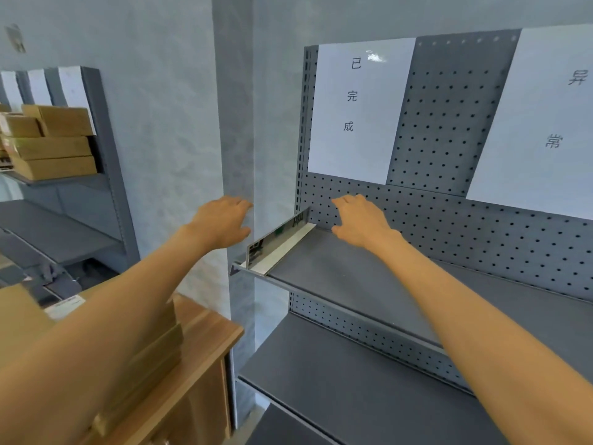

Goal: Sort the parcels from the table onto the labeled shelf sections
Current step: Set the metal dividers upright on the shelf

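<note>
Head camera view: a grey metal shelf unit (369, 277) with a pegboard back fills the space ahead of both hands. Beneath the left forearm, a wooden table (205, 342) carries stacked cardboard parcels (154, 345). A flat parcel (279, 242) stands on edge at the shelf's end, between the hands. The left hand (221, 221) and right hand (359, 220) hover beside it with relaxed, spread fingers, holding nothing.

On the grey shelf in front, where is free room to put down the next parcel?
The upper shelf board is bare to the right of the flat parcel standing at its left end, below the two paper labels. The lower shelf board is bare too. The far left shelf is crowded with stacked boxes.
</note>
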